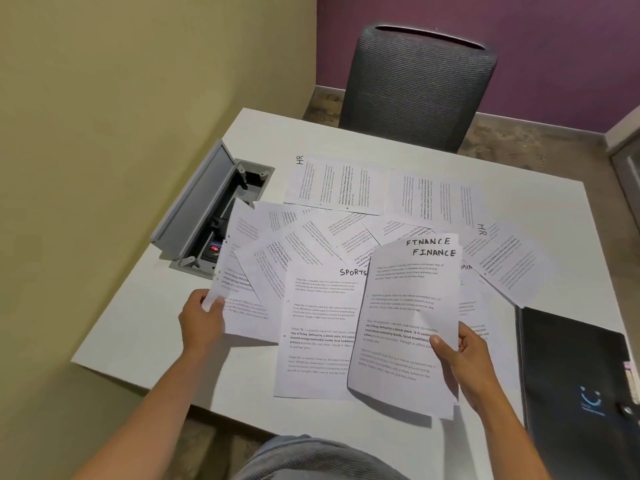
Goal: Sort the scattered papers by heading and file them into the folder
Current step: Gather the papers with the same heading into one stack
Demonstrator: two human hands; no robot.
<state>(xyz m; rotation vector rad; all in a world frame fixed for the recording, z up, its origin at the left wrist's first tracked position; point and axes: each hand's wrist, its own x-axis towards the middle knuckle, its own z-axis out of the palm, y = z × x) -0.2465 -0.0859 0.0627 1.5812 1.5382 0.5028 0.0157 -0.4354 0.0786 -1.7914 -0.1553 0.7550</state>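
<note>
Holding FINANCE sheets [408, 323] | right hand [464, 362] | SPORTS sheet [318, 341] flat

Soft, even indoor light, fairly dim. The held sheets [408, 320] throw a faint shadow on the worktop [180, 306]. Wide-angle bending curves the edges; fine print is blurred, no glare.

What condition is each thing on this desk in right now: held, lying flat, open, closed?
Finance sheets: two, lifted off the table in the right hand.
Punched sheet: corner pinched by the left hand, partly raised.
Sports sheet: lying flat.
HR sheets: lying flat at the far side.
Black folder: closed, on the table's right edge.
Cable box: lid open.
</note>
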